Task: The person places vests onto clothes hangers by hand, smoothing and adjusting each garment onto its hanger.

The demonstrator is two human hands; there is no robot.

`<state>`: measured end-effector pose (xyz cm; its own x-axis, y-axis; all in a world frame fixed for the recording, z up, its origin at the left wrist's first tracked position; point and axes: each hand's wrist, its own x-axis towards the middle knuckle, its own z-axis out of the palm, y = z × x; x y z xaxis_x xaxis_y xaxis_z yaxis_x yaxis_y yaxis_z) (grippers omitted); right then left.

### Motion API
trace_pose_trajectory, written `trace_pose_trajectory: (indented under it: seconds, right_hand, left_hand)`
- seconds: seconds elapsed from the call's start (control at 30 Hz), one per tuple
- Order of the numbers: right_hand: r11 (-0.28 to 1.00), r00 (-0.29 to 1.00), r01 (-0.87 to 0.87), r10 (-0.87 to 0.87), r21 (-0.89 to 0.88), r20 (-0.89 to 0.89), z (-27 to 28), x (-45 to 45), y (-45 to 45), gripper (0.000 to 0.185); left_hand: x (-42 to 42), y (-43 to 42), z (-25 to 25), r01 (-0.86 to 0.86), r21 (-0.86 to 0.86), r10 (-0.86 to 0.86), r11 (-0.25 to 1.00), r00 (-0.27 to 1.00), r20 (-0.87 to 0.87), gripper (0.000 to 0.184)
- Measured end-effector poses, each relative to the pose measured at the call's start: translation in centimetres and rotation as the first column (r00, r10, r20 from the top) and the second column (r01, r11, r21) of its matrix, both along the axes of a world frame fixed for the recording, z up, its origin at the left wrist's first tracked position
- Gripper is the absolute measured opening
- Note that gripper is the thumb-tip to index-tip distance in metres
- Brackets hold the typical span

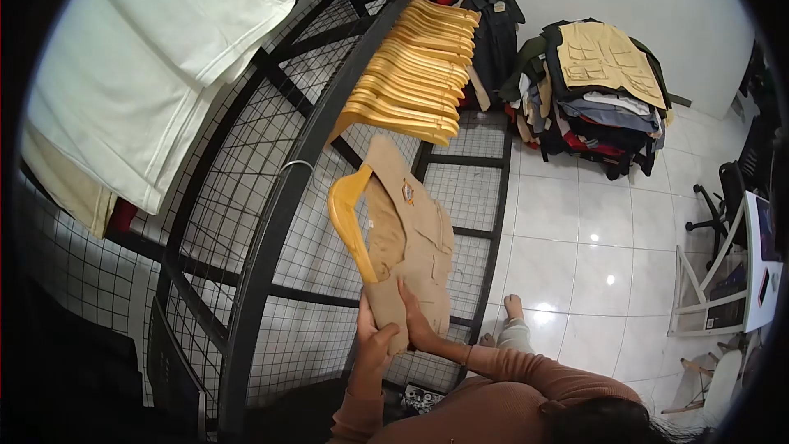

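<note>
Brown sleeve [526, 368]. My left fingers [378, 339] gripping khaki vest [425, 238]; right fingers [411, 306], grip unclear. Seemingly fitting wooden hanger [348, 189]; vest needs squaring.

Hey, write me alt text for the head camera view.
A person's bare left hand grips a tan fabric vest on a golden-yellow wooden hanger beside a black metal rack; the right hand rests against the vest. Similar hangers line the rack, with a multicoloured clothes pile beyond.
</note>
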<state>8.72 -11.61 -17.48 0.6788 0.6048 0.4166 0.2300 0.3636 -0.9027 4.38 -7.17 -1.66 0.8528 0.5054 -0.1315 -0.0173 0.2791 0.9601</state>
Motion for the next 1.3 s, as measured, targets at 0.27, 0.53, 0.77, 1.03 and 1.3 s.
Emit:
trace_pose_trajectory:
  seconds: [0.27, 0.53, 0.77, 1.03, 1.3]
  right_hand:
    - [0.906, 0.976, 0.197, -0.217, -0.375, -0.012, -8.4, 11.1, 0.5, 0.055]
    - [0.974, 0.895, -0.105, 0.005, 0.199, 0.446, 15.4, 24.4, 8.3, 0.035]
    - [0.999, 0.798, -0.043, 0.025, 0.015, 0.602, 12.9, 31.7, 16.1, 0.030]
    - [0.939, 0.682, -0.335, 0.303, -0.084, 0.666, 17.3, 28.9, 14.2, 0.031]
    - [0.990, 0.867, -0.004, 0.073, -0.140, 0.492, 11.7, 33.3, 16.7, 0.030]
  left_hand:
    - [-1.4, 1.5, -0.4, 0.015, 0.082, -0.006, 0.996, 0.995, -0.104, 0.084]
    - [-0.4, 4.5, -0.6, 0.092, 0.217, -0.029, 0.972, 0.961, -0.276, 0.077]
    - [0.5, 4.5, -0.7, -0.041, 0.100, 0.056, 0.994, 0.987, -0.148, 0.074]
    - [0.3, 4.1, -0.4, -0.040, 0.169, 0.078, 0.985, 0.971, -0.225, 0.074]
    - [0.8, 3.2, 1.2, -0.091, 0.038, 0.097, 0.995, 0.977, -0.192, 0.074]
